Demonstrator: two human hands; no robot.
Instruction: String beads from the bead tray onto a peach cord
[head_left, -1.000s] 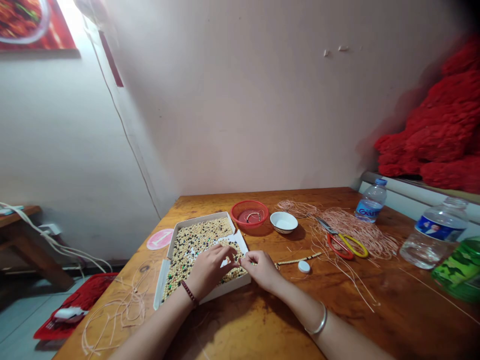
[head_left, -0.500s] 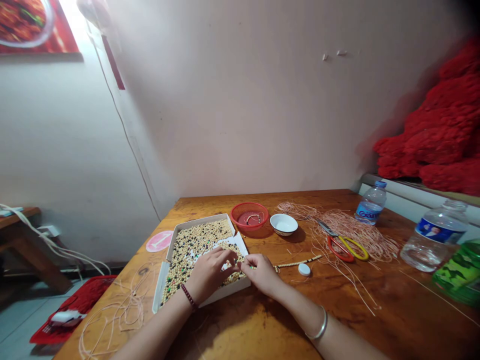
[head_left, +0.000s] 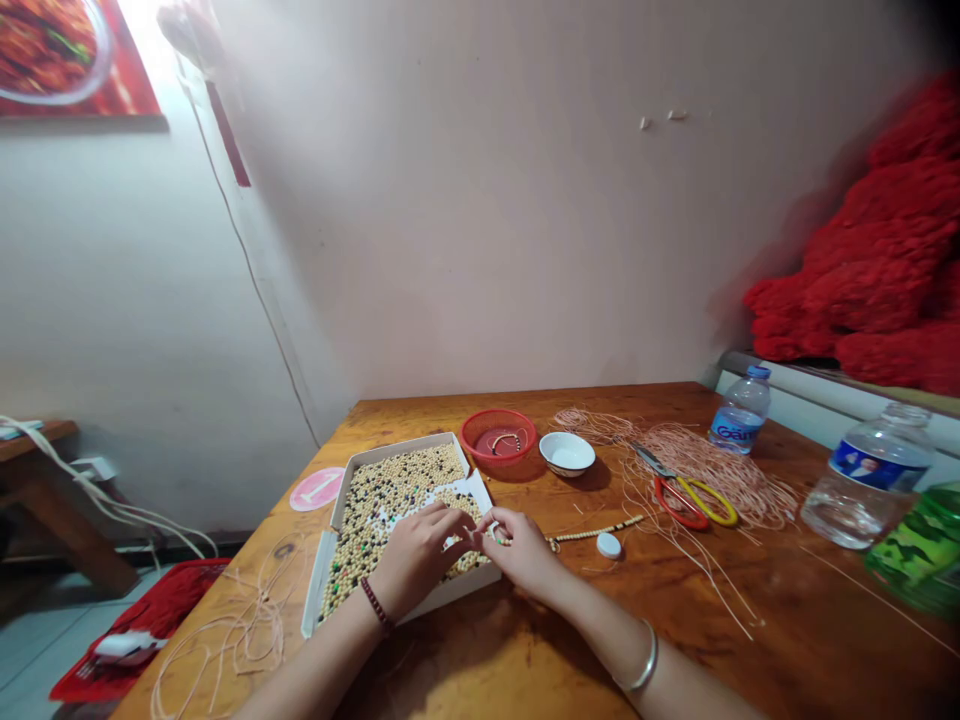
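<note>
My left hand (head_left: 427,548) is over the near right part of a shallow white box (head_left: 319,580) full of loose beads (head_left: 397,478), mostly cream with some black and green. Its thumb and fingers are closed in a pinch; whatever they hold is too small to make out. Fingertip to fingertip with it, my right hand (head_left: 519,548) is closed at the box's right edge. From under that hand a string of cream and dark beads (head_left: 592,533) runs right across the table. A white round cap (head_left: 609,546) lies just below the string.
Behind the box stand a red mesh basket (head_left: 498,463) with a beaded strand inside and a white bowl (head_left: 568,455). Scissors (head_left: 686,492) lie on tangled pink cord (head_left: 720,462). Bottles (head_left: 741,412) line the right side. More loose cord (head_left: 244,620) lies front left, near a pink disc (head_left: 318,489).
The view has shifted slightly. My right hand's fingers have lifted and spread a little above its thumb, while both hands stay together at the box's edge.
</note>
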